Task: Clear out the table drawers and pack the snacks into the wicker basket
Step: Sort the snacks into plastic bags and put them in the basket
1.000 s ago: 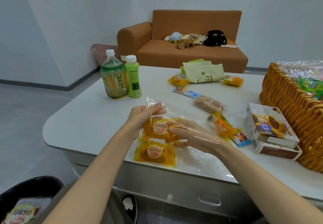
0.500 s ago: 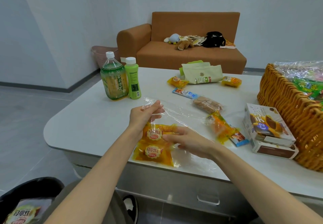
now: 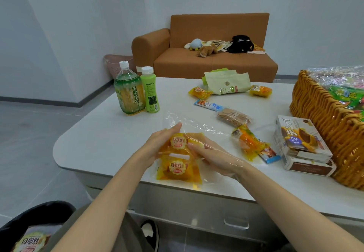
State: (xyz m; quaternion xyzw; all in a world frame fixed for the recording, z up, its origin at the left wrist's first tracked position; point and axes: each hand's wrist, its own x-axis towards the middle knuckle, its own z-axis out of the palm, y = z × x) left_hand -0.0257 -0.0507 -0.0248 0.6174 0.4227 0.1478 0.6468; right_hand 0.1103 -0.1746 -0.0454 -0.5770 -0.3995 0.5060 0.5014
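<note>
The wicker basket [image 3: 319,114] stands well off to the right of the hands, its far side cut off by the frame edge. Inside it show crinkled clear wrap and green packets [image 3: 342,94] (their print is too blurred to read).

A clear plastic bag [image 3: 199,126] lies on the table [image 3: 98,133] around the grip. The right hand [image 3: 214,156] is inside it, seen through the film, fingers nearly straight against the upper yellow snack packet [image 3: 178,142]. The left hand [image 3: 157,147] lies along that packet's other side with fingers straight, so the packet sits pressed between two flat hands. The left thumb is hidden behind it.

A second yellow packet [image 3: 178,169] lies just nearer than the grip, touching the first. Whether it is fully inside the bag cannot be told.

Between the grip and the basket stand stacked snack boxes [image 3: 303,147]. Down at the lower left, a black bin [image 3: 45,209] holds a snack bag [image 3: 29,240], mostly cut off.
</note>
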